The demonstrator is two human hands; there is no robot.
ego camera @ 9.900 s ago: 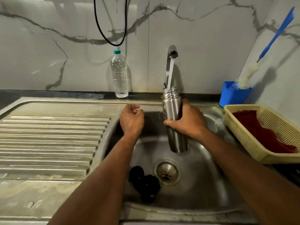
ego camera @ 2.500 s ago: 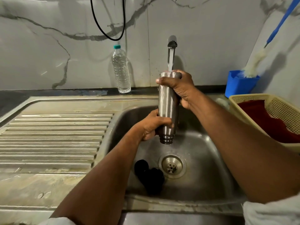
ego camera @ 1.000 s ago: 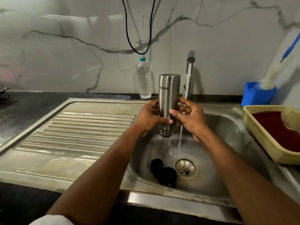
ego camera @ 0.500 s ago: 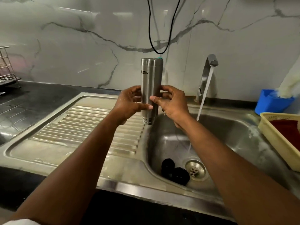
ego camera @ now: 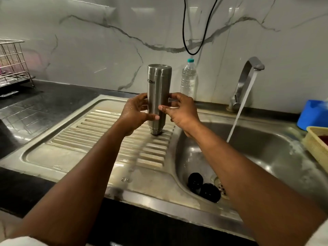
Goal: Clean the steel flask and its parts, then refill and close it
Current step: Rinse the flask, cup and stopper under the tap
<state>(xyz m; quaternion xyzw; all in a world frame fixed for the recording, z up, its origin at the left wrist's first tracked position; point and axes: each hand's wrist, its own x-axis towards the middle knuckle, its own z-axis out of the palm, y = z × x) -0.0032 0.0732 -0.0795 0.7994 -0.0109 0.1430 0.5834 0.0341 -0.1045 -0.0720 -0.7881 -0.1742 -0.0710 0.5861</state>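
Note:
The steel flask (ego camera: 158, 89) stands upside down, its threaded mouth on the ribbed drainboard (ego camera: 106, 137) left of the sink basin (ego camera: 266, 153). My left hand (ego camera: 136, 114) grips its lower part from the left, thumb across the front. My right hand (ego camera: 181, 110) holds it from the right with thumb and fingers. Two black flask parts (ego camera: 204, 186) lie in the basin beside the drain. Water runs from the tap (ego camera: 248, 75) into the basin.
A clear plastic water bottle (ego camera: 189, 78) stands against the marble wall behind the flask. A blue container (ego camera: 314, 114) and a yellow basket (ego camera: 317, 146) sit right of the sink. A wire rack (ego camera: 12, 64) stands on the black counter at far left.
Both hands have carried the inverted flask left from over the basin and lowered it until its mouth rests on the drainboard. The tap keeps running.

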